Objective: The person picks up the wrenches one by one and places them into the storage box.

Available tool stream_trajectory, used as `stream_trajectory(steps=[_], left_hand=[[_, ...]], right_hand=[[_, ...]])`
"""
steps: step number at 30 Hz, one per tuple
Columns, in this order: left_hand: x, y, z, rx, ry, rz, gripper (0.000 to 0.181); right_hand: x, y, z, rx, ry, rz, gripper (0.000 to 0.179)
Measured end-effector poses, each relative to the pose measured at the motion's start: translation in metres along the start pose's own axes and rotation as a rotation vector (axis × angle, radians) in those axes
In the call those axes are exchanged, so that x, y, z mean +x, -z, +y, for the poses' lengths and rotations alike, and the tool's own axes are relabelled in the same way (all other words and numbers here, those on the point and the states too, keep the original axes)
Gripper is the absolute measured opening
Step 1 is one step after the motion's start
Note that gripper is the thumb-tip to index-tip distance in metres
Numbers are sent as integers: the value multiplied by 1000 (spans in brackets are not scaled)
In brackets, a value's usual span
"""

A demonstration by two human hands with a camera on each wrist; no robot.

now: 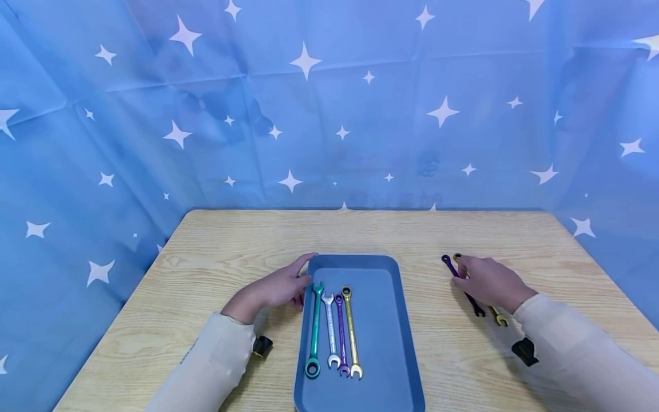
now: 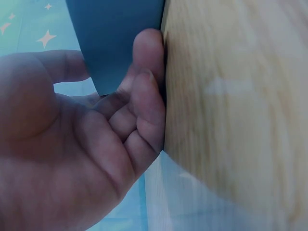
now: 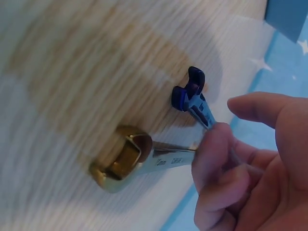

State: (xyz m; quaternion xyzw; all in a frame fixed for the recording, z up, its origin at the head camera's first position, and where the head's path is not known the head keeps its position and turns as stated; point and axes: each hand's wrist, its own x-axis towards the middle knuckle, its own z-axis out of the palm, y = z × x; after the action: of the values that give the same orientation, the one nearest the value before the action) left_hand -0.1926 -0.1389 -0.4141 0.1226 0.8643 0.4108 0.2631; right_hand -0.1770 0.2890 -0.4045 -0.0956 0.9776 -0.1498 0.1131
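Note:
A blue-grey tray [image 1: 381, 320] lies on the table, and my left hand [image 1: 278, 286] grips its left side near the far corner. In the left wrist view, the thumb lies against the tray wall [image 2: 115, 38] and the other fingers curl low beside it. Inside the tray lie a green wrench [image 1: 316, 329], a silver wrench [image 1: 330, 329], a purple wrench [image 1: 341, 335] and a gold wrench [image 1: 352, 332]. To the right, my right hand [image 1: 489, 280] is over a dark purple-blue wrench [image 3: 199, 108] and a second gold wrench [image 3: 168, 161], thumb apart from the fingers, partly hiding their shafts.
The wooden table [image 1: 247, 234] has rounded far corners. Behind and beside it hangs a blue cloth [image 1: 360, 114] with white stars. Each wrist carries a small black device, such as the one [image 1: 525, 351] under the right sleeve.

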Motion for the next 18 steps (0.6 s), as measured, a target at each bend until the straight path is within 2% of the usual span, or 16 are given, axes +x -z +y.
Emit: stream_trajectory(steps=[7,13,18], left_hand=[[0,0,-1,0,0,5,60],[1,-1,-3,-5,-8,-5,60],[1,1,-1,-6,-16,-11,60]], right_hand=[[1,-1,-1,9,-23,-38,18],[2,-2,-1,-11,-35,-48,26],[2,-1,0,-10,-40,-92,23]])
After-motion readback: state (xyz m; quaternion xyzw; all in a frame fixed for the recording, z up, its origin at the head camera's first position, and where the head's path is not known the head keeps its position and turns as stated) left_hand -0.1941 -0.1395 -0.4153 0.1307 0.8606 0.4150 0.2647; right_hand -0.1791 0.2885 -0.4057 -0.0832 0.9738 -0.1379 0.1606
